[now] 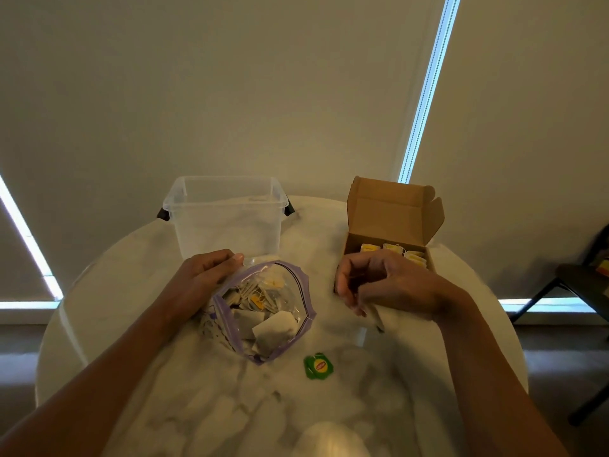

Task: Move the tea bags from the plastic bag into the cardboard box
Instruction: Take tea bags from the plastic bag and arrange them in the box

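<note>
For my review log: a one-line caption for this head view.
Left hand grips the clear purple-zipped plastic bag of tea bags; right hand, fingers curled, is at the open brown cardboard box.

Beige blinds leaking daylight hang behind a round marble table, a dark chair at right.

Left hand pinching, right hand — curled

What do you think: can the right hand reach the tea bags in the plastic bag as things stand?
Probably yes: the left hand holds the plastic bag open, the tea bags inside lie exposed, and only bare table separates them from the right hand.
</note>
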Demonstrator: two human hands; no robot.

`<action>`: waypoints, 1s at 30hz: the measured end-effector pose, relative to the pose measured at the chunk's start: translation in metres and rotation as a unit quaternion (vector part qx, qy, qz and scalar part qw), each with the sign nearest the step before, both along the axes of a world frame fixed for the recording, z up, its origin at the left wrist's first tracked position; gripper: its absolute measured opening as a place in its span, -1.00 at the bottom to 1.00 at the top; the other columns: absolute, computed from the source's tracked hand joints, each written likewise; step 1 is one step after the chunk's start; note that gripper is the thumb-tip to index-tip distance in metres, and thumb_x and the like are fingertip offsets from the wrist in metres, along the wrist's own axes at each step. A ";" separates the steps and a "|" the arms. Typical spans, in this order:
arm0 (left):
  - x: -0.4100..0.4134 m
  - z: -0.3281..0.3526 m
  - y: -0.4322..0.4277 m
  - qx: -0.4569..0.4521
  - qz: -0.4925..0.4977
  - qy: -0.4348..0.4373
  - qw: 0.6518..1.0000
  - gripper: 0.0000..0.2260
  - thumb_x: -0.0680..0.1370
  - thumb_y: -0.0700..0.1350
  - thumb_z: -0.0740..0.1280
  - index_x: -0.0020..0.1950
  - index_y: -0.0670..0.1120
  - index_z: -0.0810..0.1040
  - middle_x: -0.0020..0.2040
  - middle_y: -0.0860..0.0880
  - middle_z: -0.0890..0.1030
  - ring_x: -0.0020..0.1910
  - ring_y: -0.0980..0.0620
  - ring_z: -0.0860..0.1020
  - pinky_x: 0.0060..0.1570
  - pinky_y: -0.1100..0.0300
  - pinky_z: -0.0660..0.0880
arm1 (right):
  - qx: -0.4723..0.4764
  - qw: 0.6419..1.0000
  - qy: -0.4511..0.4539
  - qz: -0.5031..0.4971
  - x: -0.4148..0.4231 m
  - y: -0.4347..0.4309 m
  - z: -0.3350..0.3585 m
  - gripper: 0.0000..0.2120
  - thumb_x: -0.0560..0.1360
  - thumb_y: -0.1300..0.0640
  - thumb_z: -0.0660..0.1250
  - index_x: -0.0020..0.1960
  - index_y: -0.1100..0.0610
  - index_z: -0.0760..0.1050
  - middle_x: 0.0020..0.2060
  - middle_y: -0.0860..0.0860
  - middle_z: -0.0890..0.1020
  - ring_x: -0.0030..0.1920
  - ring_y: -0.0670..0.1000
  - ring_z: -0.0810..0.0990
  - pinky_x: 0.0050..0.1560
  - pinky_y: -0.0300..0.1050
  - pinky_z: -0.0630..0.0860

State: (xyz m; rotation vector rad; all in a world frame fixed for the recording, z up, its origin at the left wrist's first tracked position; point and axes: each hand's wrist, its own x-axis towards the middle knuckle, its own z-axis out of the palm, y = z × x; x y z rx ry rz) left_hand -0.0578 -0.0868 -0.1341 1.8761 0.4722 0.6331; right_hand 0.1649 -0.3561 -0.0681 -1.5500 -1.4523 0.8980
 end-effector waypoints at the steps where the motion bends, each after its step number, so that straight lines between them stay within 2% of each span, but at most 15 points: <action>1: 0.000 0.001 -0.001 -0.001 0.002 0.000 1.000 -0.60 0.76 0.07 0.32 -0.23 -0.06 0.59 -0.26 -0.06 0.61 -0.22 -0.01 0.59 -0.06 0.03 0.46 | -0.027 1.000 0.001 0.012 0.001 -0.001 0.000 -0.80 0.57 0.48 0.28 0.11 0.33 0.60 -0.07 0.22 0.65 -0.09 0.13 0.63 -0.02 -0.04 0.63; 3: 0.001 0.002 -0.004 -0.003 0.002 0.002 1.000 -0.58 0.76 0.06 0.32 -0.29 0.00 0.55 -0.30 -0.01 0.57 -0.27 0.05 0.55 -0.13 0.09 0.43 | -0.090 0.995 -0.012 0.035 0.000 0.000 -0.003 -0.80 0.60 0.45 0.28 0.14 0.31 0.60 -0.04 0.25 0.67 -0.07 0.15 0.65 0.00 -0.06 0.64; 5: 0.001 0.003 -0.004 0.004 0.001 0.005 1.000 -0.58 0.76 0.06 0.31 -0.29 0.01 0.55 -0.30 0.00 0.57 -0.28 0.06 0.55 -0.15 0.10 0.43 | -0.139 0.988 -0.059 0.036 -0.003 0.004 -0.006 -0.84 0.64 0.30 0.35 0.20 0.22 0.64 0.04 0.21 0.70 -0.02 0.13 0.70 0.08 -0.10 0.66; 9: 0.001 0.001 -0.001 0.003 -0.002 0.005 1.000 -0.59 0.75 0.09 0.32 -0.20 -0.12 0.56 -0.25 -0.07 0.58 -0.22 -0.01 0.56 -0.07 0.04 0.44 | -0.172 0.968 -0.185 0.003 -0.015 0.014 -0.006 -0.77 0.59 -0.14 0.47 0.21 -0.13 0.71 0.06 -0.10 0.75 0.10 -0.03 0.72 0.21 -0.09 0.66; 11: 0.001 0.000 0.000 0.003 -0.001 0.005 1.000 -0.59 0.75 0.09 0.32 -0.19 -0.13 0.56 -0.26 -0.07 0.58 -0.22 -0.01 0.56 -0.06 0.02 0.43 | -0.181 0.954 -0.238 -0.015 -0.024 0.021 -0.009 -0.68 0.50 -0.30 0.48 0.19 -0.21 0.71 -0.02 -0.19 0.74 0.04 -0.12 0.70 0.13 -0.13 0.65; 14: 0.001 0.001 -0.001 0.002 0.001 0.007 1.000 -0.59 0.75 0.10 0.32 -0.20 -0.12 0.57 -0.26 -0.07 0.59 -0.22 -0.01 0.57 -0.06 0.02 0.44 | -0.152 0.962 -0.227 -0.023 -0.030 0.026 -0.012 -0.71 0.50 -0.25 0.51 0.11 -0.11 0.76 -0.10 -0.18 0.75 -0.01 -0.09 0.68 -0.01 -0.11 0.62; 17: -0.001 0.003 -0.003 0.003 0.007 0.013 1.000 -0.59 0.75 0.11 0.32 -0.19 -0.11 0.58 -0.24 -0.07 0.60 -0.20 -0.02 0.58 -0.04 0.01 0.44 | -0.053 0.984 -0.170 -0.004 -0.025 0.015 -0.002 -0.84 0.58 -0.05 0.49 0.08 -0.01 0.76 -0.05 -0.09 0.76 0.00 -0.05 0.69 0.01 -0.14 0.62; 19: -0.002 0.005 -0.005 0.002 0.010 0.015 1.000 -0.60 0.75 0.11 0.32 -0.20 -0.06 0.62 -0.24 -0.11 0.62 -0.20 -0.04 0.59 -0.03 -0.01 0.45 | 0.078 0.995 -0.055 -0.007 -0.021 0.006 0.006 -0.87 0.62 0.13 0.42 0.05 0.00 0.75 -0.06 -0.04 0.75 -0.03 -0.04 0.69 0.01 -0.14 0.61; 22: -0.002 0.005 -0.005 0.001 0.004 0.011 1.000 -0.59 0.74 0.14 0.33 -0.16 -0.11 0.62 -0.20 -0.22 0.61 -0.18 -0.07 0.58 -0.02 -0.05 0.45 | 0.240 0.964 0.117 -0.025 -0.021 0.000 0.011 -0.78 0.64 0.14 0.32 -0.01 0.01 0.74 -0.12 0.01 0.68 -0.14 -0.03 0.62 -0.13 -0.19 0.58; 26: -0.003 0.005 -0.002 -0.006 -0.004 0.007 1.000 -0.47 0.67 0.27 0.37 -0.06 -0.24 0.57 -0.06 -0.41 0.56 -0.14 -0.09 0.58 0.00 -0.09 0.45 | 0.293 0.931 0.208 -0.061 -0.027 0.005 0.013 -0.76 0.63 0.02 0.31 -0.01 0.09 0.72 0.01 0.08 0.68 -0.10 0.01 0.59 -0.11 -0.18 0.54; 28: -0.003 0.004 -0.002 -0.005 -0.005 0.005 1.000 -0.44 0.65 0.29 0.37 -0.05 -0.25 0.57 -0.05 -0.42 0.57 -0.14 -0.11 0.59 0.00 -0.09 0.46 | 0.304 0.931 0.196 -0.058 -0.026 0.007 0.014 -0.73 0.67 0.08 0.26 0.01 0.21 0.66 0.08 0.17 0.65 -0.12 0.04 0.57 -0.12 -0.12 0.53; 30: -0.003 0.004 -0.002 -0.002 -0.004 0.008 1.000 -0.48 0.69 0.24 0.36 -0.06 -0.24 0.58 -0.05 -0.41 0.58 -0.14 -0.11 0.60 0.00 -0.09 0.47 | 0.317 0.919 0.218 -0.085 -0.027 0.006 0.019 -0.71 0.68 0.12 0.21 -0.03 0.18 0.67 0.14 0.17 0.67 -0.06 0.05 0.59 -0.12 -0.13 0.54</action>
